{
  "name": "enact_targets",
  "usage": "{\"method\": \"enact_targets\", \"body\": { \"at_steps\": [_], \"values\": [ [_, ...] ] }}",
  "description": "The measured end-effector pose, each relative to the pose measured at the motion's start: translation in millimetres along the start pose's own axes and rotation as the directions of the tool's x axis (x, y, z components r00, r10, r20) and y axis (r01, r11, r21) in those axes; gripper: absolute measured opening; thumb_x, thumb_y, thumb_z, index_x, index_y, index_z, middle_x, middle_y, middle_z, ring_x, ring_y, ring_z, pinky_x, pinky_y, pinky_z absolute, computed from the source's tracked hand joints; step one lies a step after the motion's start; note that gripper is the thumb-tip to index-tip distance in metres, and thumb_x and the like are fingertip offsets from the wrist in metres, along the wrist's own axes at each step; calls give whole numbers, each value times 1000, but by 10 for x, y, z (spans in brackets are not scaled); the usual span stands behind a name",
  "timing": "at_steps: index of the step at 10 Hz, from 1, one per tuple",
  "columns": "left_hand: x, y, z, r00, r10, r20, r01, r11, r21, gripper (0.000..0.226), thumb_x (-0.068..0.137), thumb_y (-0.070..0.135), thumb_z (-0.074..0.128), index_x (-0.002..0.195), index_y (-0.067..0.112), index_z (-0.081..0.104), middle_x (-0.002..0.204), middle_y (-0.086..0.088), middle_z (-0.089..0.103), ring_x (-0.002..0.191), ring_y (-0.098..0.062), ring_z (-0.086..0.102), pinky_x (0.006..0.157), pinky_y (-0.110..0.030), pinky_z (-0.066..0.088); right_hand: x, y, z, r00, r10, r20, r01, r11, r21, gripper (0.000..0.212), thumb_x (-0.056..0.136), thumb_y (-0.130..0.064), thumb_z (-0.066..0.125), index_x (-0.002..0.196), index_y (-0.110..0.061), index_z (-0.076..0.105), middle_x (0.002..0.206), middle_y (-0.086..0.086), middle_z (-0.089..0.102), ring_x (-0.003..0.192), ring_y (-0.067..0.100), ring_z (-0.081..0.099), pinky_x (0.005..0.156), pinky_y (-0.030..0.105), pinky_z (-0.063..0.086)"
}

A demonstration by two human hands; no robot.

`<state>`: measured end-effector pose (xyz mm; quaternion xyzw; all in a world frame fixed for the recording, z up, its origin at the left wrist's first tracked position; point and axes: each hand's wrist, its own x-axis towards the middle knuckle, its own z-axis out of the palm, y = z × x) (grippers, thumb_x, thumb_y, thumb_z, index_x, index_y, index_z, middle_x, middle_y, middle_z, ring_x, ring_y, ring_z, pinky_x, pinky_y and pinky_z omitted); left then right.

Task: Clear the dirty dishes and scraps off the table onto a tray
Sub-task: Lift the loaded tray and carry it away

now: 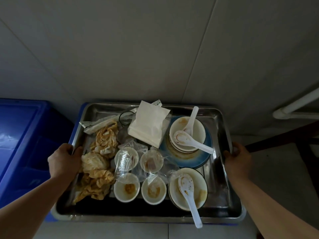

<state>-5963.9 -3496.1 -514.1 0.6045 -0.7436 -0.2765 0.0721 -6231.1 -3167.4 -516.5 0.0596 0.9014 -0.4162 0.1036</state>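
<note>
Left hand (63,160) and right hand (239,161) curled round opposite side rims of the metal tray (222,135), seemingly resting on a blue bin (25,144), loaded with stained napkins (101,161), small sauce cups (126,188), stacked bowls (187,133) and spoons (188,192).

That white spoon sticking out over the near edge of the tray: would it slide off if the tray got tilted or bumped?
Probably. The white spoon lies loose in a shallow bowl, and its handle overhangs the tray rim, so a tilt toward the person could slide it out. It looks smooth and glossy, likely slippery and breakable.
</note>
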Motion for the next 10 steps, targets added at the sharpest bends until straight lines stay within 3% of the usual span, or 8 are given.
{"method": "enact_targets", "body": {
  "at_steps": [1,3,5,6,7,8,9,10],
  "values": [
    [28,-2,-6,1000,2,-3,-2,1000,13,21,93,24,57,98,4,57,92,-16,58,87,-31,54,83,-47,45,8,13,52,1000,-8,-13,8,1000,-25,30,84,-2,58,113,-13,59,89,5,59,84,29,59,72,32,44],
    [27,-5,15,1000,-9,18,9,1000,10,21,93,23,56,101,4,57,93,-18,58,88,-34,56,81,-48,47,1,20,57,1000,-15,27,16,999,-48,31,89,-5,54,118,-13,55,96,3,56,90,24,55,76,30,39],
    [32,28,10,998,-66,24,64,996,61,28,93,27,56,108,4,57,98,-19,60,88,-33,56,73,-42,45,19,74,36,997,-49,66,60,985,-164,26,89,-11,53,115,-15,53,100,9,61,94,34,60,77,36,46],
    [49,41,-5,993,-100,65,94,992,81,33,93,30,56,115,5,56,107,-21,60,96,-36,57,78,-44,46,9,64,18,994,-53,98,75,968,-238,28,90,-12,53,118,-11,52,112,17,61,101,37,59,80,38,45],
    [41,59,-79,987,-116,113,106,990,90,36,94,32,54,119,6,57,112,-20,61,87,-32,59,74,-40,47,-5,51,-2,991,-52,125,88,949,-302,31,88,-11,57,119,-5,52,116,20,58,105,38,58,80,37,44],
    [-23,104,-272,974,-144,173,137,989,51,31,95,27,53,121,10,56,96,-9,60,62,-13,52,56,-25,40,-107,-77,-102,981,-3,193,77,923,-378,36,87,-14,60,121,-7,49,120,21,52,106,39,55,82,37,44],
    [-75,152,-449,955,-187,232,180,982,51,45,93,29,57,133,14,46,102,-13,63,72,-20,59,59,-29,45,-203,-214,-225,960,54,274,75,894,-442,44,88,-22,62,125,-10,42,121,20,50,101,37,58,68,31,47],
    [-212,226,-693,950,-187,249,161,979,123,59,90,34,59,140,11,38,107,-18,65,98,-32,59,76,-37,44,-372,-475,-422,948,63,313,105,865,-490,50,87,-23,63,128,-8,38,118,22,54,95,35,62,64,36,53]
  ]
}}
